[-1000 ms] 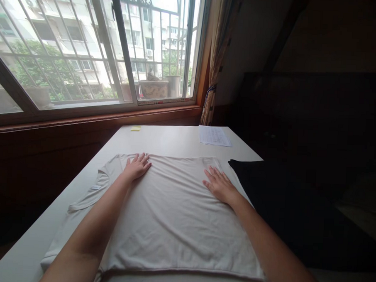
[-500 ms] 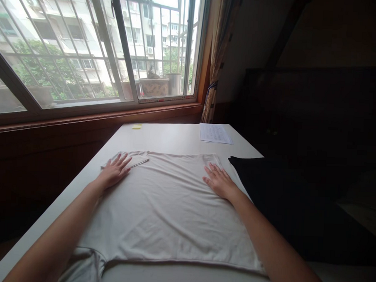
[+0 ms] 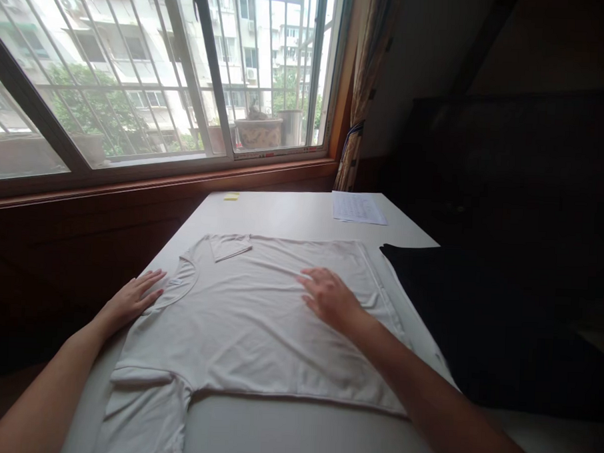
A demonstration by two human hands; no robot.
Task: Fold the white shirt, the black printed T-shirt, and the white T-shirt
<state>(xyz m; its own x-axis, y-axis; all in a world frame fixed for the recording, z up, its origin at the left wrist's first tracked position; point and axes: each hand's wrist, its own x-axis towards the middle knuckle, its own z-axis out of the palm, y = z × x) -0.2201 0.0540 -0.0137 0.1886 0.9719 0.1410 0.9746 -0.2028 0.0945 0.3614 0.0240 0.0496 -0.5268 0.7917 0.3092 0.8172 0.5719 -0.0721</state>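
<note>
A white T-shirt (image 3: 258, 318) lies spread sideways on the white table, its neckline to the left and its hem to the right. Its far sleeve is folded in over the body, while the near sleeve sticks out toward me. My left hand (image 3: 136, 296) rests at the neckline by the table's left edge, fingers stretched out. Over the right half of the shirt body is my right hand (image 3: 326, 296), fingers apart and slightly bent, holding nothing. Whether its palm touches the cloth I cannot tell. Faint wrinkles cross the fabric.
On the white table (image 3: 282, 215), a yellow sticky note (image 3: 231, 197) and printed sheets (image 3: 359, 207) lie at the far end. Black cloth (image 3: 478, 314) drapes over the right edge. A barred window (image 3: 163, 80) and a tied curtain (image 3: 353, 135) stand beyond.
My left hand has moved left and nearer, off the far sleeve to the neckline, which now shows. My right hand has slid left and slightly nearer. The camera view has shifted a little.
</note>
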